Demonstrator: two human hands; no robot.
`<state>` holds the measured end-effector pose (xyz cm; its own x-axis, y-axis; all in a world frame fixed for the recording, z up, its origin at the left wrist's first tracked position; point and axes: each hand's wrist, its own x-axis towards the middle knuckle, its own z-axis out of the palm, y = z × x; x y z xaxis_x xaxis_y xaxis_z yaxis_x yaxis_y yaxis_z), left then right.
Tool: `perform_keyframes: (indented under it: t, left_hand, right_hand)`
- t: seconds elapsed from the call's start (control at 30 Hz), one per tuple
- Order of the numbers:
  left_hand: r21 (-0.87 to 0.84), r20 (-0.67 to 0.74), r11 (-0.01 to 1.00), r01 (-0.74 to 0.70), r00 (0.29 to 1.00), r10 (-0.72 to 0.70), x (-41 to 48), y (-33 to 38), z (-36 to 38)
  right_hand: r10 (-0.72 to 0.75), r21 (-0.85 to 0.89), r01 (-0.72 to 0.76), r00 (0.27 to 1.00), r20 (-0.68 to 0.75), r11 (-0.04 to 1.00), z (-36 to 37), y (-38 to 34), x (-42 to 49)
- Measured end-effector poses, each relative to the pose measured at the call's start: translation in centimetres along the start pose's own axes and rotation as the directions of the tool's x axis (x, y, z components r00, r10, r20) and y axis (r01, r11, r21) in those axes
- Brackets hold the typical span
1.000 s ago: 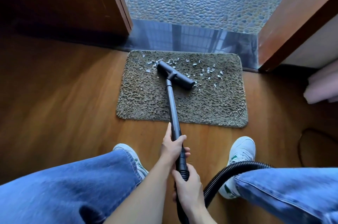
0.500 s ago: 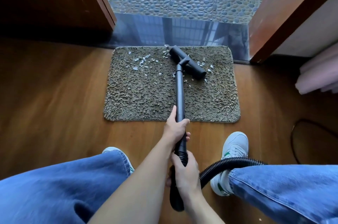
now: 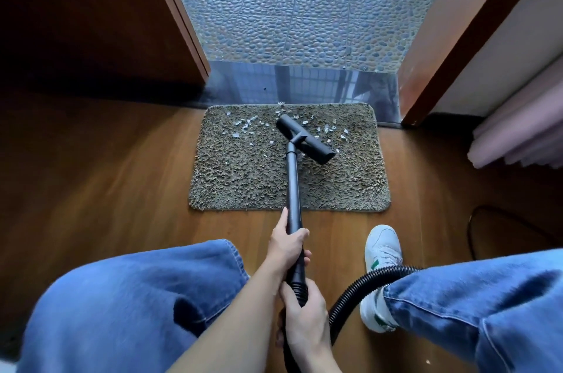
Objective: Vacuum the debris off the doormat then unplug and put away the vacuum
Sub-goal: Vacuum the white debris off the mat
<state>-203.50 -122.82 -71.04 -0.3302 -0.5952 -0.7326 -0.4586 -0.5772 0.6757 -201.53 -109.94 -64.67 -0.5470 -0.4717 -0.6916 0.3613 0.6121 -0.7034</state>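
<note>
The doormat (image 3: 243,177) is lying on the wooden floor (image 3: 122,174), its far edge touching a shiny grey threshold (image 3: 243,86). Pale debris (image 3: 246,127) is sitting scattered along the doormat's far strip, with bits on both sides of the black nozzle (image 3: 307,141) and one clump right at the doormat's far edge. The nozzle is resting slantwise on the doormat's far half, near its middle, and the black wand (image 3: 293,189) is running back from it across the doormat's near edge.

The left hand (image 3: 288,246) is gripping the wand just short of that near edge, fingers curling round the tube and one digit lying straight along it. The right hand (image 3: 304,321) is clutching the wand's ribbed end farther back from the doormat, fingers wrapping it tightly. From there a ribbed black hose (image 3: 359,287) is curving off rightward.

A white shoe (image 3: 382,250) is standing on the floor just on the near side of the doormat's right corner. A thin dark cord (image 3: 470,238) is looping over the floor beyond the doormat's right edge, and pinkish fabric (image 3: 518,135) is hanging farther out on that same side. Pebbled tiles (image 3: 304,22) are stretching away past the threshold
</note>
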Motion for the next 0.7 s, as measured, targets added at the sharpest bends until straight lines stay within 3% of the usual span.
perform_keyframes:
  t: [0.27, 0.7]
  left_hand:
    - [-0.070, -0.040, 0.998, 0.010, 0.999, -0.013, 0.8, -0.2, -1.0]
    - [-0.073, -0.071, 0.997, -0.005, 0.997, 0.000, 12.7, 5.9, -2.2]
  right_hand:
    - [-0.048, -0.103, 0.048, 0.999, 0.003, 0.994, 0.7, 0.1, 0.8]
    - [-0.017, -0.150, 0.022, 0.999, 0.038, 0.988, 3.9, -6.0, 12.7]
